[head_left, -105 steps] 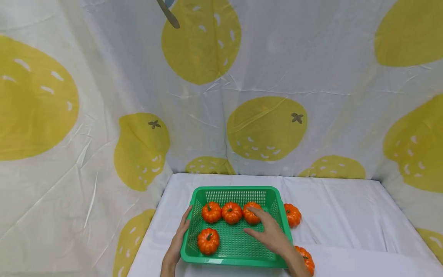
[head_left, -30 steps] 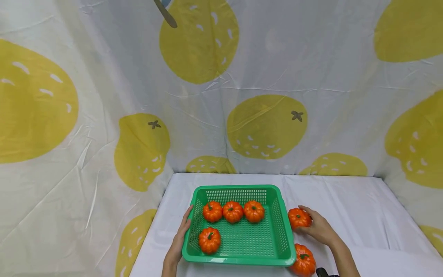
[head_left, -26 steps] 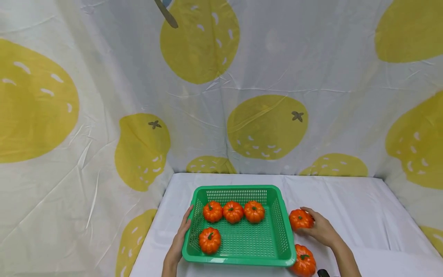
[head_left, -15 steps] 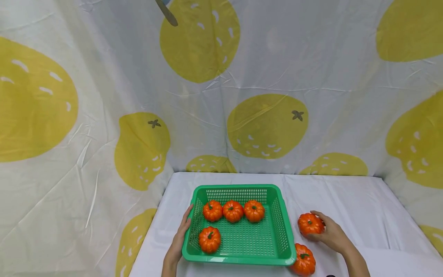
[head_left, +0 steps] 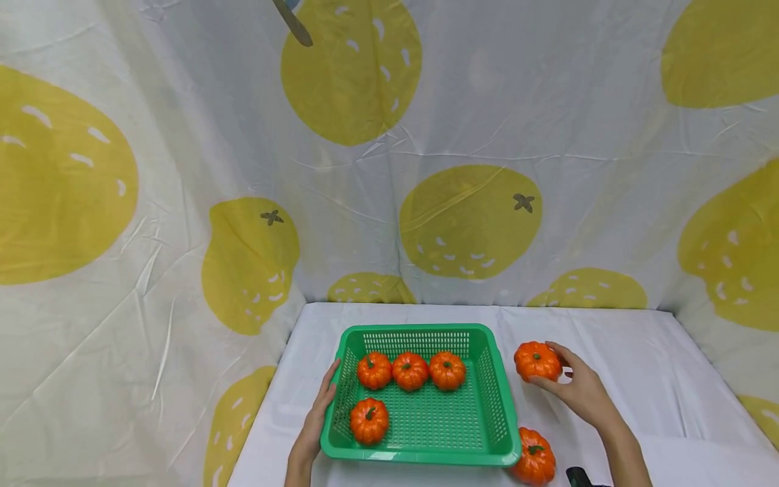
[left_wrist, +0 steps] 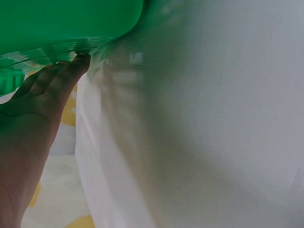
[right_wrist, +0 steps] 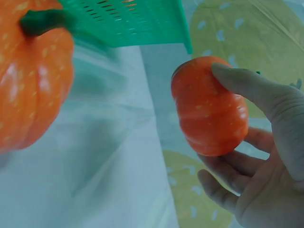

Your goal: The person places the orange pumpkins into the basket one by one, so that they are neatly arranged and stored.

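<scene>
My right hand (head_left: 584,392) holds a small orange pumpkin (head_left: 537,361) between thumb and fingers, raised off the table to the right of a green plastic basket (head_left: 420,458). In the right wrist view, the thumb lies across the top of this pumpkin (right_wrist: 209,111) and fingers support it below. My left hand (head_left: 313,423) rests along the basket's left side; in the left wrist view its extended fingers (left_wrist: 71,76) touch the slotted wall. Three pumpkins stand in a row at the basket's back, the middle pumpkin (head_left: 410,373) among them; another pumpkin (head_left: 368,422) sits at front left.
One more pumpkin (head_left: 535,458) sits on the white cloth at the basket's front right corner, partly behind the rim. A black object (head_left: 577,476) shows beside my right forearm. A lemon-printed curtain (head_left: 341,216) hangs behind the white-covered table (head_left: 608,358).
My right hand has left the basket, taken hold of the pumpkin beside it, drawn it right and then lifted it. My left hand stays at the basket's side.
</scene>
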### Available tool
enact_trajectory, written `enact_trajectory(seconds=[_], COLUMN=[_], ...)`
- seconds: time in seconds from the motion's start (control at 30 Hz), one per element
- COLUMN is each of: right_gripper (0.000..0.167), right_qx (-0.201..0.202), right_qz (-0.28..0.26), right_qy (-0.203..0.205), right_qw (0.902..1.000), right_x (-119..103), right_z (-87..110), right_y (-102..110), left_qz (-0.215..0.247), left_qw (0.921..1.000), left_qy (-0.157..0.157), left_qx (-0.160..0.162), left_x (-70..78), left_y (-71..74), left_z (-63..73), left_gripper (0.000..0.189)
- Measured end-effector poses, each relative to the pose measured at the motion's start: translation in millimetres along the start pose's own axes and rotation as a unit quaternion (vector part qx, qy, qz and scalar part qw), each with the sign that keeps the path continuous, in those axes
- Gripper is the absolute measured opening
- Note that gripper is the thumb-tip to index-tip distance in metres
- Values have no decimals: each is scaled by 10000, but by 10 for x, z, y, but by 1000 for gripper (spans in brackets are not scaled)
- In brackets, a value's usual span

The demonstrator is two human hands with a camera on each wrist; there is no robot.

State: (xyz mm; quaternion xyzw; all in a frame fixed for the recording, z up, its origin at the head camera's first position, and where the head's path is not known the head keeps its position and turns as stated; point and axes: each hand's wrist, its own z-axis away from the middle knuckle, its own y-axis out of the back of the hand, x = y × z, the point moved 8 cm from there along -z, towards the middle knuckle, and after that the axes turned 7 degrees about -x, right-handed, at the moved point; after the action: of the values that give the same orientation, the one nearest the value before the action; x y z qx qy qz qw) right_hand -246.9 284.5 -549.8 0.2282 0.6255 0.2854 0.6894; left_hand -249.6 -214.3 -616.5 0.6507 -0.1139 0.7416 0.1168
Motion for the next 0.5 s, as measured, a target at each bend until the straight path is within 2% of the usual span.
enact_trajectory(seconds=[0.27,0.5], right_gripper=[95,88], right_qx=[111,241], right_qz=[-139,-329], right_qy=[172,555], right_qw=[9997,9976], right_x=[-237,-496], right_z=[-22,-78], right_y=[48,-19], left_qz=[-38,-42], left_qw=[10000,10000], left_qy=[49,59], left_qx=[40,34], left_x=[-11,-13], left_y=[5,1], left_z=[-2,0], left_gripper=[55,55])
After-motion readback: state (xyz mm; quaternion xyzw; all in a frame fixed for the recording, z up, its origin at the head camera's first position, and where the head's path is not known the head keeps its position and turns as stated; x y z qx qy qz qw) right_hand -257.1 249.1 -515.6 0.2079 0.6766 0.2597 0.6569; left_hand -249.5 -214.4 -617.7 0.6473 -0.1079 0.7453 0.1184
